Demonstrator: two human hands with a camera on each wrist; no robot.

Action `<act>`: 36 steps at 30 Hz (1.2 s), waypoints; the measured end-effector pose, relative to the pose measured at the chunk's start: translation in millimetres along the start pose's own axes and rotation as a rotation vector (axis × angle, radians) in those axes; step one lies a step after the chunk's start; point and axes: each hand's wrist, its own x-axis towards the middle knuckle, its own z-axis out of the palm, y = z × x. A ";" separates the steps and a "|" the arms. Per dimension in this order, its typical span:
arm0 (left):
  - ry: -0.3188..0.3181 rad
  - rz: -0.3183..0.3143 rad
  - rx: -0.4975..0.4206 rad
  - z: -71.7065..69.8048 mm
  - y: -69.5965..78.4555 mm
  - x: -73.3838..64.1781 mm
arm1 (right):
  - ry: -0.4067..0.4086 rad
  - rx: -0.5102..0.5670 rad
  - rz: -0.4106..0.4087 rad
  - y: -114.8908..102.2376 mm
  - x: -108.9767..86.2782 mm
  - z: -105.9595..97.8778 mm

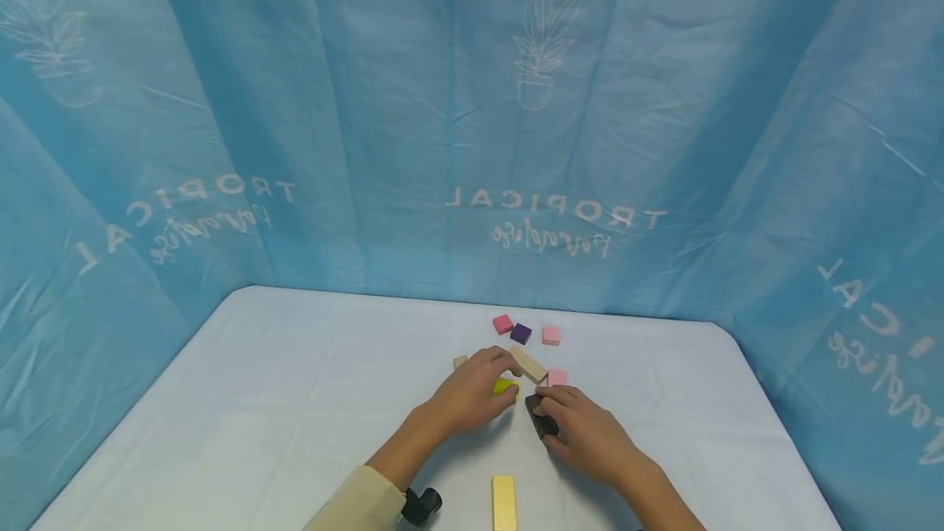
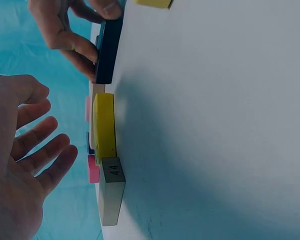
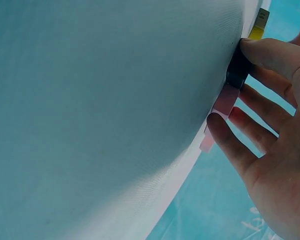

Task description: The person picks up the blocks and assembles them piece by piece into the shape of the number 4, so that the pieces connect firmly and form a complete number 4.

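Observation:
My right hand [image 1: 590,437] pinches a black block [image 1: 544,426] between thumb and fingers, low over the white table. In the right wrist view, the thumb lies on one side of this dark block [image 3: 237,67]. My left hand [image 1: 472,393] arches over a bright yellow block [image 1: 505,386], partly covering it in the head view. The left wrist view shows the left hand's fingers [image 2: 40,145] loosely bent and apart from the yellow block [image 2: 105,125]. Against that block's end lies a pale wooden block [image 2: 112,195] marked 44.
Beyond the hands lie a long wooden block [image 1: 528,364], two pink blocks [image 1: 556,378], a dark purple block [image 1: 520,333] and a red-pink block [image 1: 503,324]. Nearer me is a pale yellow block [image 1: 504,502]. A blue curtain [image 1: 398,146] hangs behind the white table [image 1: 295,375].

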 end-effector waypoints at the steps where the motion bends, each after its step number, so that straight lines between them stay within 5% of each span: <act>1: 0.001 -0.005 0.007 -0.1 0.2 1.5 | -0.001 0.003 -0.001 -0.2 0.1 0.0; 20: -0.037 -0.224 0.018 6.4 -20.2 26.4 | -0.057 0.019 0.051 -2.6 1.9 -0.3; 36: -0.037 -0.301 0.002 13.0 -43.8 46.4 | -0.064 0.035 0.053 -1.5 2.4 -0.6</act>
